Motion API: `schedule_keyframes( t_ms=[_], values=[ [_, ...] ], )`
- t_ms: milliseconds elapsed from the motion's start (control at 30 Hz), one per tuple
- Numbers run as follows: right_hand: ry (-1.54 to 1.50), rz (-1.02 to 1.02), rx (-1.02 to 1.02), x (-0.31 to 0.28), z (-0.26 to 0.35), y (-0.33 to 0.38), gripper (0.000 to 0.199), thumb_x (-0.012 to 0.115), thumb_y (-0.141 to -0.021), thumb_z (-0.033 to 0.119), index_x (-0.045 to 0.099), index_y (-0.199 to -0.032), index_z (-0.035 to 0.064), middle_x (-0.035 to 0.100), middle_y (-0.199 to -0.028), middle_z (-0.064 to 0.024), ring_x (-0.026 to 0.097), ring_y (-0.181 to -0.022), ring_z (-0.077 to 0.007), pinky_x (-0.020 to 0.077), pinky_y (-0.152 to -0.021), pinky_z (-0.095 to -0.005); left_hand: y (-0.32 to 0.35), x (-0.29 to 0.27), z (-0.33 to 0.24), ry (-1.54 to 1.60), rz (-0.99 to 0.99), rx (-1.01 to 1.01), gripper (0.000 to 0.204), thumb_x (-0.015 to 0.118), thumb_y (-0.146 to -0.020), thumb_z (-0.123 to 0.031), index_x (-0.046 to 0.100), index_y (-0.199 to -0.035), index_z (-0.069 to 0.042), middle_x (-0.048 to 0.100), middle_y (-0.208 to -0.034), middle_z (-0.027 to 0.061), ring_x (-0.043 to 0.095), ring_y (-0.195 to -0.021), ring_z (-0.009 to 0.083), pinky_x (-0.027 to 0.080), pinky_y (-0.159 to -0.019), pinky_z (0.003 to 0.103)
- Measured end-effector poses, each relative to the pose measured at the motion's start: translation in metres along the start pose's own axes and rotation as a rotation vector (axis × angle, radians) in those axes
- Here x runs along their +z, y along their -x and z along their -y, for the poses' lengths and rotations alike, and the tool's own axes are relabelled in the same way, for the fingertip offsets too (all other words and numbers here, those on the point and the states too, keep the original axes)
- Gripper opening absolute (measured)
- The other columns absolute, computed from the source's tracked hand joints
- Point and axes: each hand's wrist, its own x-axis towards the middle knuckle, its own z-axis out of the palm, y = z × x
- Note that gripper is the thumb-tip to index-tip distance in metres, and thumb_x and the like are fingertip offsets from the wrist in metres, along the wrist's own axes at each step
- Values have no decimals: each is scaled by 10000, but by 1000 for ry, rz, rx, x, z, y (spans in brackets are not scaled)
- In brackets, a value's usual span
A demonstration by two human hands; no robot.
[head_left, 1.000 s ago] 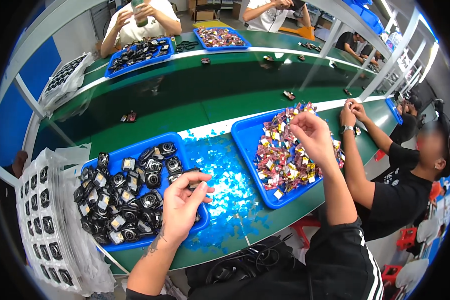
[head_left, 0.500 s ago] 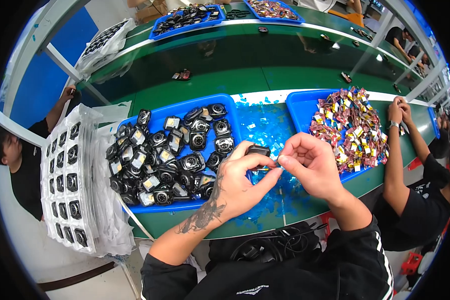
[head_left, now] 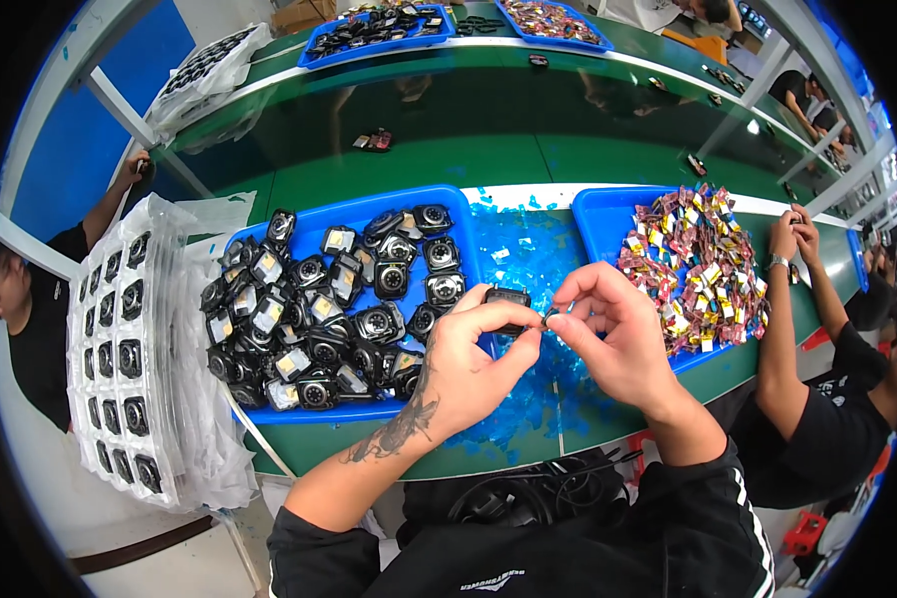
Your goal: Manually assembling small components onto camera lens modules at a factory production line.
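In front of me, between the two blue trays, my left hand (head_left: 473, 369) is closed round a black watch case (head_left: 508, 296). The case's far end shows above the index finger; the rest is behind the fingers. My right hand (head_left: 618, 344) meets it at the left fingertips, with thumb and index finger pinched on a small dark bit too small to name. Its other fingers are curled. Left of my hands, a blue tray (head_left: 465, 224) holds a heap of similar watch cases (head_left: 319, 324). On the right, another blue tray (head_left: 598, 234) carries many small reddish, yellow-tabbed parts (head_left: 703, 269).
Blue film scraps (head_left: 528, 249) litter the green table (head_left: 448, 453) between the trays. A stack of clear plastic trays (head_left: 120, 349) with watch cases stands at the far left. Across runs a green conveyor belt (head_left: 448, 149) with a few parts. A co-worker's arms (head_left: 792, 329) are at the right.
My hands have shifted slightly left in the picture, still together at the watch case. The case has turned a little between my fingers. The whole view has shifted slightly.
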Motion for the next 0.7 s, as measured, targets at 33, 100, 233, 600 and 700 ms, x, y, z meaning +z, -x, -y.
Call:
schedule_keyframes(
  t_ms=[33,100,233,600,700],
  values=[
    [-99,16,17,-2,-4,0,114,680,-863,17,596,-939,3,638,-880,-47,605,-722,-79,482,-588,-226,0,1,1,8,-3,24,93,688,-775,-40,697,-862,-10,684,-832,108,608,-886,224,487,-839,352],
    [-201,32,37,-3,-5,0,118,677,-870,18,594,-952,1,634,-889,-41,599,-737,-73,479,-596,-218,1,2,2,14,-4,45,99,687,-774,-39,701,-869,-14,686,-851,112,611,-887,228,490,-827,350],
    [-227,100,108,-9,-2,-1,97,668,-884,19,589,-932,-8,622,-871,-29,587,-756,-55,474,-608,-209,2,3,2,-6,49,54,113,688,-788,4,700,-900,13,661,-947,113,614,-912,202,481,-834,322],
    [472,26,-490,2,4,18,184,696,-770,-44,590,-899,33,569,-865,-115,625,-744,-280,509,-611,-360,2,3,3,38,-20,-27,86,679,-820,-59,715,-871,1,703,-862,123,626,-902,217,486,-842,344],
    [457,117,-169,-8,1,12,170,683,-785,-41,599,-917,28,581,-888,-125,627,-755,-274,515,-638,-357,-1,-2,0,75,12,-72,85,668,-830,-43,713,-877,13,715,-859,115,630,-909,198,465,-905,350]
  ],
)
